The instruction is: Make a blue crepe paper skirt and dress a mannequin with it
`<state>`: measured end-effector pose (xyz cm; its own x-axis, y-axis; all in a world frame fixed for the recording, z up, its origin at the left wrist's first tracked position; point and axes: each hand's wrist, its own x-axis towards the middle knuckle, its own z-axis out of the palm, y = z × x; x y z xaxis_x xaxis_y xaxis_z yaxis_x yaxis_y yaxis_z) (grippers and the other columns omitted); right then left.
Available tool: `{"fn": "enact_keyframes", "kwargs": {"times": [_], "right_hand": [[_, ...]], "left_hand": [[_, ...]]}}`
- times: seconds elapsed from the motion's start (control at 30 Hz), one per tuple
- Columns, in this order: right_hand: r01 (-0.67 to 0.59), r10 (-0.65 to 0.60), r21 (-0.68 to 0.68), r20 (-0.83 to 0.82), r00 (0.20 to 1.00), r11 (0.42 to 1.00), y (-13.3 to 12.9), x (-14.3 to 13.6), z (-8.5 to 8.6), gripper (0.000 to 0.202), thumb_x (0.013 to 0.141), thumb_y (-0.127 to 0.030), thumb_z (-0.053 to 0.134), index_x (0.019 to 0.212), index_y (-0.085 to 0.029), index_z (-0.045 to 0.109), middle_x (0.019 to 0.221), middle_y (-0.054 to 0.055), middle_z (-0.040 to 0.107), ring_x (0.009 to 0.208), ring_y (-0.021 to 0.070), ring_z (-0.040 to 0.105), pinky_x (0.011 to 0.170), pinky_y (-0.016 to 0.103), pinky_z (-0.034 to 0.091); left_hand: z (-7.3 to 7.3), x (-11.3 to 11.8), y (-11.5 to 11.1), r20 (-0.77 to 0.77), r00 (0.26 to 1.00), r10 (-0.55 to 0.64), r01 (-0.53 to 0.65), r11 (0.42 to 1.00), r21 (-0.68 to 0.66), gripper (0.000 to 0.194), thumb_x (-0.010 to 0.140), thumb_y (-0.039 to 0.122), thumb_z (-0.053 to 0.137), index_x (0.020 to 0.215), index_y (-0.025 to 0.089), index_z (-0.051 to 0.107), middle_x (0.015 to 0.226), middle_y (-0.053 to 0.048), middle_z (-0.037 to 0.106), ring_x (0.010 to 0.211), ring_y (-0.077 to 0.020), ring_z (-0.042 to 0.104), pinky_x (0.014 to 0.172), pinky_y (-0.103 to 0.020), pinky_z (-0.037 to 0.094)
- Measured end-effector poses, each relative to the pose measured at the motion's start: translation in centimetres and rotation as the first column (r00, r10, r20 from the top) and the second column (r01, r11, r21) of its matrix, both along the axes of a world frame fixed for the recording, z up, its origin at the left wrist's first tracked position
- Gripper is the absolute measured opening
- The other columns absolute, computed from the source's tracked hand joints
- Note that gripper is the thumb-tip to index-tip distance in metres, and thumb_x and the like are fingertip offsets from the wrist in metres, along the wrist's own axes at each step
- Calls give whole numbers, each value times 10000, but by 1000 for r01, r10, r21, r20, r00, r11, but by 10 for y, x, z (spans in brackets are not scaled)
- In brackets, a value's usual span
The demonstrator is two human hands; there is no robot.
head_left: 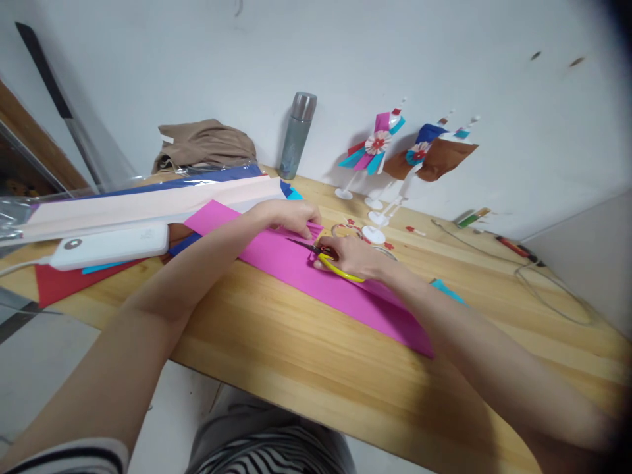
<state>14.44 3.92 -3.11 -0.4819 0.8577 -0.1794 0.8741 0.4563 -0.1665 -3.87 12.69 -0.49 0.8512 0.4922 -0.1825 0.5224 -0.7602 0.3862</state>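
- Above the middle of the wooden table (pixel 237 329), the right hand (pixel 348 255) is closed around the yellow-handled scissors (pixel 315 249), whose dark blades point to the left.
- Just beside the blade tips, the left hand (pixel 292 216) has its fingers bent down together at the narrow pink folds (pixel 315 230); whether they pinch these or only press them, one cannot tell.
- Under both hands lies the long pink sheet (pixel 291 268), placed obliquely across the table; whether the blades bite into it is not clear.
- Near the right hand, on its far side, small red flower shapes (pixel 389 246) are lying.
- Farther back, next to the wall, a grey flask (pixel 295 145) stands upright, and to its right there are white stands (pixel 374 234) dressed with coloured pieces.
- To the left, a white device (pixel 113 247) with a cable rests near a pale sheet (pixel 153 204) and a brown cloth (pixel 212 145).
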Motion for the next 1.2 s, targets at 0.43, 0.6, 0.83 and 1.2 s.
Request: {"fn": "enact_keyframes", "kwargs": {"times": [0.43,0.6,0.83,1.2], "right_hand": [[-34,31,80,35,999,996,6,4,-10,457,937,-603,498,1026,-207,709,803,61,692,743,190,605,683,282,359],[24,-44,143,139,989,989,5,-3,-7,516,921,-649,489,1074,-206,704,863,99,714,791,223,627,675,290,352],[31,-51,124,160,986,992,6,-13,-4,529,936,-649,459,1042,-204,724,801,79,730,706,204,614,614,291,313],[16,-54,169,224,973,986,6,-16,-4,535,944,-635,452,1064,-196,733,843,102,757,773,241,668,649,299,352]], "left_hand": [[-2,0,1,21,1000,-10,11,1000,-6,83,727,197,631,707,160,559,659,16,519,641,-126,444,604,-267,293],[2,1,-2,-8,1000,11,-11,1000,5,76,761,204,627,732,151,582,694,9,542,664,-127,459,618,-261,315],[8,0,-10,-10,999,42,-43,998,-54,39,772,177,619,753,144,614,698,8,576,702,-134,502,642,-254,340],[7,-2,-6,-1,998,64,-64,996,-64,41,759,172,629,741,156,595,681,13,544,676,-136,478,631,-269,326]]}}
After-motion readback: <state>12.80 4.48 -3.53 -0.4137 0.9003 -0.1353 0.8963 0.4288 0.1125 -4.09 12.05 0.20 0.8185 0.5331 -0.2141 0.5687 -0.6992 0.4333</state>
